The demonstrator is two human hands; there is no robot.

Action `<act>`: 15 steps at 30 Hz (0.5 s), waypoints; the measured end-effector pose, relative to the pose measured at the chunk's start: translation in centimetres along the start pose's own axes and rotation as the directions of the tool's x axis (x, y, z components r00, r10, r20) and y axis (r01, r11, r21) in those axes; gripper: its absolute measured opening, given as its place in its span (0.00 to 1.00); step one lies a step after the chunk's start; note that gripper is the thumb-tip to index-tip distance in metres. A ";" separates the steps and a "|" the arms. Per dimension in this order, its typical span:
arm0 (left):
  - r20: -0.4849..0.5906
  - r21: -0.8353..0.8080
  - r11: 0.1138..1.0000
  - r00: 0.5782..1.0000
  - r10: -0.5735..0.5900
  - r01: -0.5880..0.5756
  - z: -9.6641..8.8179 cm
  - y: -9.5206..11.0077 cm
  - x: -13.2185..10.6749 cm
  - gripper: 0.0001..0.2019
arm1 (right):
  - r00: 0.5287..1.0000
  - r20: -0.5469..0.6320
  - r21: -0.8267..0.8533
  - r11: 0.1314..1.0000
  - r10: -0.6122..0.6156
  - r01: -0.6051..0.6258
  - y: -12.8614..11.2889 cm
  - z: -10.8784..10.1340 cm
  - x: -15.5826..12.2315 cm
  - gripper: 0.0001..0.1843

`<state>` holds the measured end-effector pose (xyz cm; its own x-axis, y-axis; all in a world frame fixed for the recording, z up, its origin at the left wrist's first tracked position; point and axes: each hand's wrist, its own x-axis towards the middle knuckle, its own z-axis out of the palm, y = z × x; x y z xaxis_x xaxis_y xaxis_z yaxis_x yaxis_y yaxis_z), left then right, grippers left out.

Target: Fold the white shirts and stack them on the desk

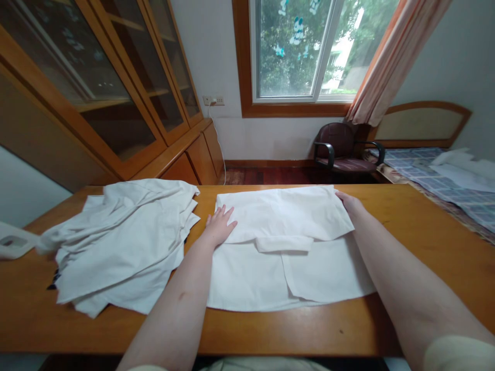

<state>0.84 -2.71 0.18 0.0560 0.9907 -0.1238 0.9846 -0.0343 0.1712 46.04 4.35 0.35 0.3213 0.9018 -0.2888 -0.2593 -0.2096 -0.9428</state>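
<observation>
Nearest the camera: bare forearms (180,293), out of pale sleeves (460,353) at the bottom corners, with a strip of pale clothing (263,365) between them at the lower edge. Between both forearms, flat on the wooden surface (421,247): a white garment (286,214), laid out wide, with its far part doubled over in a rectangular layer. Short band of the same cloth jutting from under that layer's near edge, about midway. Below it, a single-looking near layer with an overlapping flap on the right half.

Left hand (221,224): palm down, with spread fingers, resting on the left side of the doubled layer. Right hand (350,203): at the far right corner of the same layer, touching the edge, with fingers partly hidden; cannot tell whether pinching or only steadying.

Left of the garment, on the same surface: a loose, rumpled pile of white cloth (127,242), with dark bits peeking from beneath. Farther left, a white object (15,242), blurred.

Beyond the surface: glass-fronted wooden cabinet (154,98) on the left; wall socket (214,101) with white cable (221,141); wood-framed window (286,56) with teal-and-white stickers (297,32); pink curtain (398,62); dark red armchair (338,144); at far right, a bed (436,165) with plaid bedding.
</observation>
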 end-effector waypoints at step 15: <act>-0.004 0.017 1.000 1.000 0.008 -0.008 0.2 -0.2 0.1 0.30 | 0.980 0.118 0.169 0.969 0.161 -0.179 -0.8 1.5 -1.5 0.17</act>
<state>0.67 -2.64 -0.05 0.0635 0.9910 -0.1181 0.9867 -0.0447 0.1561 44.39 3.73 1.81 0.1654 0.8947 -0.4149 -0.4630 -0.3010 -0.8337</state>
